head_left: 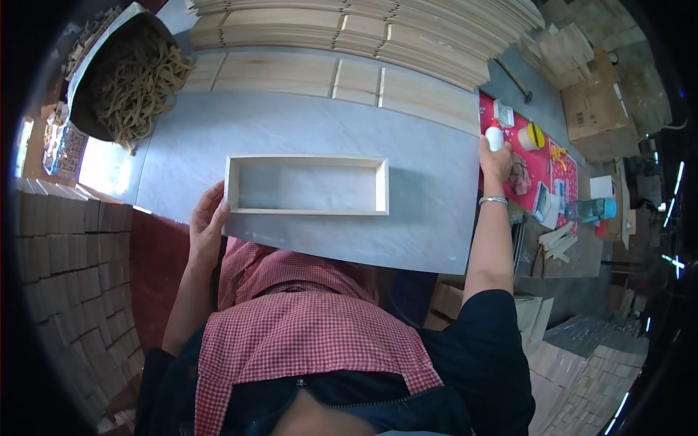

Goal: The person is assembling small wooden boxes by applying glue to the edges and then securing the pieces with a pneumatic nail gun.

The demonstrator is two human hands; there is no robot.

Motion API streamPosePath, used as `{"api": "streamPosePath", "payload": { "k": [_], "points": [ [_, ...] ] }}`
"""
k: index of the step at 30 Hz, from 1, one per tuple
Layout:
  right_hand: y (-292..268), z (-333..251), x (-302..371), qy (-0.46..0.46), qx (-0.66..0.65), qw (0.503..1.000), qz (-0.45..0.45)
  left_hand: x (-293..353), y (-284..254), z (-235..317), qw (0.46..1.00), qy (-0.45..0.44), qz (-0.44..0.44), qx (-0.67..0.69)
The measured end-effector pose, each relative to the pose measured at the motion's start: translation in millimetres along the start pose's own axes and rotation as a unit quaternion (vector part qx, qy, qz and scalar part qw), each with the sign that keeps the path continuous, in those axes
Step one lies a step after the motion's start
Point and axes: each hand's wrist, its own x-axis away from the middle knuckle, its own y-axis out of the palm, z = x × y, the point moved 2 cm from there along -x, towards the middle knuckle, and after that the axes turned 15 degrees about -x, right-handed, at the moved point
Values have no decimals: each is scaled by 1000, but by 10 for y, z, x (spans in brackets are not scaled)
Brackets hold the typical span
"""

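A rectangular frame (pixel 309 212) of pale wood lies on the grey marbled tabletop, and the table surface shows through its middle. At its left end my left hand (pixel 208 216) is closed on the near corner, thumb and fingers against the wood. My right arm reaches out to the right edge of the table. There my right hand (pixel 496 163) is wrapped round a white squeeze bottle (pixel 494 138) with a red tip, over a red patterned cloth (pixel 518 195). Part of the bottle is hidden by my fingers.
Long stacked wooden boards (pixel 291 29) fill the far side, with a row of flat panels (pixel 276 74) before them. A container of rubber bands (pixel 142 91) stands far left. A yellow-and-white tape roll (pixel 531 136), a pink rag (pixel 519 176) and a hammer (pixel 518 81) lie right.
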Motion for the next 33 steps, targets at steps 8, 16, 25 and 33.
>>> {"api": "streamPosePath", "payload": {
  "k": [8,16,25,33],
  "points": [
    [-171,-183,493,45,-504,852,135,28,59,130,996,-4,28,-79],
    [-305,-992,2185,-73,-633,764,-96,32,58,-7,970,65,39,-233],
    [-27,-1686,3538,-27,-570,755,-323,-20,39,-89,945,126,78,-290],
    [73,-1783,3682,-2,-477,790,-385,-7,48,-93,941,144,97,-292]
  ]
}}
